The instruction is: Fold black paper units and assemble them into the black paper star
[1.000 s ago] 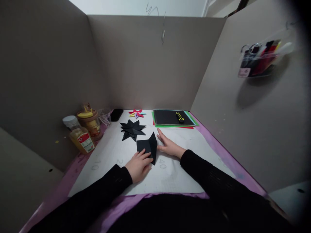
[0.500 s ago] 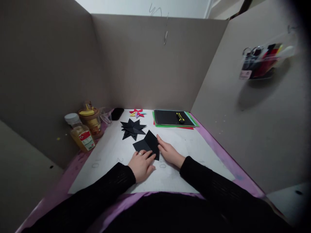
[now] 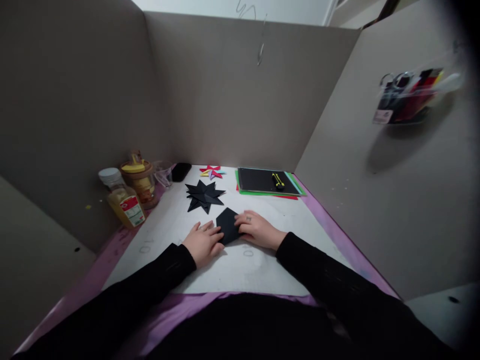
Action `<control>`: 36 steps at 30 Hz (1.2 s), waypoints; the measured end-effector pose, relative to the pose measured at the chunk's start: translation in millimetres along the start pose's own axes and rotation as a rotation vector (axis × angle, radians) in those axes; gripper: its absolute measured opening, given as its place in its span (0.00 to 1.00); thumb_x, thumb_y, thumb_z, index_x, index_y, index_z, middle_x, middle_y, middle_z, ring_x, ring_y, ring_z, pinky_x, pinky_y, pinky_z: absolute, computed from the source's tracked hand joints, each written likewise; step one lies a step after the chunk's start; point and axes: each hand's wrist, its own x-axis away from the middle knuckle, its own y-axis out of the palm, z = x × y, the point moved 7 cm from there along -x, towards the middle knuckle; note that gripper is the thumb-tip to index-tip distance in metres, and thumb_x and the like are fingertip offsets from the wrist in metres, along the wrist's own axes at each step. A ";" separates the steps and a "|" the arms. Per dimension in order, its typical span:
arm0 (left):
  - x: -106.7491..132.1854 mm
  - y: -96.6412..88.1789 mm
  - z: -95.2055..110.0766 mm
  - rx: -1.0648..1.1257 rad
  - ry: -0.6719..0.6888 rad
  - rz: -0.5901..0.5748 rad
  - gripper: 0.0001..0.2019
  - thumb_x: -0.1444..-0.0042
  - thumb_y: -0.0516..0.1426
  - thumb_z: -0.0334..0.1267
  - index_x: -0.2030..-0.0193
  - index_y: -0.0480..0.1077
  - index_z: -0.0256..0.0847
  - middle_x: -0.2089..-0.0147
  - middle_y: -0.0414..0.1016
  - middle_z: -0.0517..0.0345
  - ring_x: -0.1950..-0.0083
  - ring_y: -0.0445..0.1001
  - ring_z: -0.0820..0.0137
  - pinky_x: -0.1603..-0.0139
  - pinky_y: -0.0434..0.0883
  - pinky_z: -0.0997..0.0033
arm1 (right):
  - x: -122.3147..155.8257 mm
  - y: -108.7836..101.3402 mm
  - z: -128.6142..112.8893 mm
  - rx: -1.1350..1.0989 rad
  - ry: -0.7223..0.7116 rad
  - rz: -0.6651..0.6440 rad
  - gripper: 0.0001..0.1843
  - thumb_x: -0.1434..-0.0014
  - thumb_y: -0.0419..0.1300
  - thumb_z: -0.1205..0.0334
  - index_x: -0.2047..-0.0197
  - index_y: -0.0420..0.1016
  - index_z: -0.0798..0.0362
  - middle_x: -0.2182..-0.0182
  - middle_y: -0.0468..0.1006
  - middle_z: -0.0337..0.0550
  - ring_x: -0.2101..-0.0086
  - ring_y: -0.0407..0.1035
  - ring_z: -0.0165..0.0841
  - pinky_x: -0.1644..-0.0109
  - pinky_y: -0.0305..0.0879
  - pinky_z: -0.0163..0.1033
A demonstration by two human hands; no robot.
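The person wears 2 long black sleeves, the left sleeve (image 3: pixel 138 292) and the right sleeve (image 3: pixel 330 282), both reaching the wrist and loosely creased in the cloth. A few faint, pale streaks mark the fabric of each. The right hand (image 3: pixel 261 230) carries 1 silvery ring (image 3: pixel 249 218) on a finger; the left hand (image 3: pixel 202 246) shows 1 faint band, too small to make out. Black clothing (image 3: pixel 243 330) also covers the lap, its weave lost in shadow.

Seemingly a craft booth, hemmed in by grey partitions (image 3: pixel 247 90), white sheet (image 3: pixel 262 277) over a purple-covered table (image 3: pixel 333 230), black paper star (image 3: pixel 204 197) beyond the left hand (image 3: pixel 203 244), stack of coloured sheets (image 3: pixel 257 181) and a cutter (image 3: pixel 278 181) beyond the right hand (image 3: pixel 261 230), see-through pouch (image 3: pixel 403 105) hung high to its right
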 end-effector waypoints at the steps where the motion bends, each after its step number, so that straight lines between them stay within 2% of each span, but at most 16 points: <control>1: 1.0 -0.7 0.9 -0.008 0.011 -0.002 0.17 0.42 0.50 0.44 0.48 0.69 0.45 0.44 0.69 0.50 0.40 0.61 0.53 0.44 0.57 0.46 | 3.2 2.7 -6.9 -0.055 -0.020 -0.037 0.06 0.44 0.58 0.63 0.63 0.75 0.50 0.58 0.76 0.47 0.52 0.66 0.38 0.44 0.58 0.48; 3: 3.0 -0.4 7.1 -0.025 0.062 -0.019 0.17 0.42 0.50 0.42 0.48 0.68 0.43 0.45 0.70 0.48 0.43 0.64 0.54 0.48 0.63 0.50 | 9.7 5.6 -12.0 -0.160 -0.030 -0.075 0.08 0.43 0.57 0.61 0.60 0.75 0.50 0.58 0.77 0.46 0.54 0.69 0.35 0.49 0.63 0.42; 5: 4.6 0.8 14.7 -0.037 0.112 -0.020 0.16 0.42 0.49 0.38 0.48 0.69 0.41 0.47 0.71 0.46 0.46 0.67 0.56 0.52 0.67 0.55 | 14.7 6.1 -6.7 -0.234 -0.014 -0.071 0.10 0.44 0.57 0.61 0.59 0.76 0.51 0.57 0.77 0.46 0.53 0.69 0.35 0.50 0.64 0.40; 8: 5.2 3.7 21.8 -0.028 0.148 0.023 0.15 0.41 0.48 0.35 0.52 0.71 0.40 0.50 0.73 0.48 0.47 0.69 0.60 0.51 0.68 0.58 | 18.0 6.1 10.1 -0.277 0.032 -0.056 0.09 0.44 0.57 0.63 0.61 0.77 0.50 0.58 0.78 0.46 0.52 0.69 0.34 0.48 0.63 0.42; 12: 3.7 10.3 25.8 -0.034 0.160 0.080 0.14 0.40 0.46 0.32 0.55 0.72 0.36 0.52 0.74 0.46 0.49 0.70 0.61 0.50 0.68 0.58 | 18.4 4.6 27.3 -0.218 0.133 -0.050 0.10 0.47 0.58 0.68 0.62 0.78 0.48 0.58 0.78 0.44 0.53 0.69 0.36 0.46 0.59 0.47; 15: 1.6 11.3 28.6 -0.045 0.154 0.081 0.14 0.42 0.47 0.31 0.55 0.71 0.36 0.55 0.74 0.45 0.53 0.71 0.62 0.52 0.69 0.59 | 20.3 3.9 27.7 -0.217 0.177 -0.090 0.18 0.50 0.58 0.71 0.56 0.75 0.46 0.54 0.76 0.43 0.50 0.67 0.38 0.41 0.50 0.53; 18: 0.3 8.5 31.4 -0.068 0.141 0.048 0.15 0.42 0.47 0.31 0.51 0.69 0.38 0.58 0.74 0.47 0.57 0.72 0.61 0.58 0.71 0.60 | 22.6 1.7 21.6 -0.289 0.182 -0.112 0.22 0.51 0.59 0.71 0.52 0.72 0.47 0.52 0.74 0.45 0.48 0.64 0.38 0.42 0.51 0.51; 20: 0.1 5.7 31.4 -0.076 0.122 0.040 0.15 0.42 0.47 0.31 0.51 0.69 0.39 0.58 0.74 0.48 0.58 0.71 0.60 0.60 0.71 0.60 | 23.0 -0.1 16.9 -0.320 0.171 -0.102 0.19 0.51 0.60 0.71 0.54 0.73 0.49 0.53 0.75 0.46 0.48 0.64 0.37 0.43 0.55 0.49; 22: 0.3 3.7 29.1 -0.061 0.088 0.044 0.14 0.42 0.47 0.32 0.52 0.69 0.40 0.58 0.73 0.49 0.58 0.71 0.60 0.60 0.70 0.60 | 22.7 -1.3 15.6 -0.293 0.190 -0.069 0.16 0.50 0.60 0.69 0.57 0.73 0.50 0.54 0.74 0.46 0.49 0.64 0.38 0.42 0.52 0.52; 25: 0.9 3.4 25.0 -0.015 0.052 0.049 0.14 0.42 0.49 0.35 0.52 0.70 0.40 0.56 0.74 0.50 0.56 0.70 0.62 0.57 0.70 0.61 | 22.0 -1.9 18.6 -0.150 0.237 0.002 0.15 0.49 0.62 0.64 0.56 0.73 0.48 0.53 0.74 0.46 0.47 0.62 0.42 0.40 0.36 0.63; 27: 1.1 3.1 24.1 0.004 0.053 0.053 0.15 0.42 0.49 0.37 0.51 0.69 0.41 0.52 0.73 0.50 0.54 0.69 0.61 0.55 0.69 0.61 | 21.3 -0.3 18.7 -0.085 0.203 0.025 0.12 0.48 0.61 0.64 0.58 0.74 0.47 0.54 0.75 0.45 0.46 0.60 0.42 0.40 0.27 0.64; 28: 1.2 2.7 24.3 0.003 0.059 0.053 0.15 0.42 0.50 0.38 0.49 0.69 0.41 0.50 0.72 0.50 0.52 0.69 0.61 0.54 0.68 0.60 | 21.1 1.2 18.7 -0.087 0.173 0.024 0.11 0.47 0.60 0.64 0.59 0.74 0.47 0.56 0.76 0.44 0.47 0.61 0.41 0.40 0.26 0.63; 31: 1.0 1.3 26.1 -0.005 0.081 0.031 0.18 0.43 0.51 0.42 0.47 0.68 0.43 0.45 0.69 0.50 0.49 0.67 0.58 0.53 0.67 0.57 | 22.2 7.2 23.9 -0.211 0.161 -0.023 0.06 0.45 0.60 0.63 0.63 0.76 0.47 0.58 0.77 0.43 0.51 0.66 0.37 0.39 0.31 0.60; 33: 1.0 -0.1 28.2 0.012 0.100 0.010 0.18 0.43 0.51 0.42 0.47 0.68 0.41 0.45 0.70 0.49 0.49 0.67 0.58 0.52 0.67 0.57 | 23.4 9.5 30.6 -0.294 0.232 -0.051 0.05 0.45 0.59 0.60 0.65 0.76 0.47 0.59 0.78 0.42 0.52 0.67 0.37 0.39 0.33 0.60; 36: 2.5 -2.8 33.2 0.066 0.132 -0.003 0.15 0.42 0.51 0.40 0.53 0.71 0.38 0.49 0.73 0.48 0.52 0.70 0.61 0.51 0.67 0.59 | 22.7 8.7 36.2 -0.343 0.354 -0.059 0.08 0.43 0.56 0.58 0.64 0.76 0.47 0.59 0.78 0.43 0.52 0.66 0.39 0.40 0.30 0.62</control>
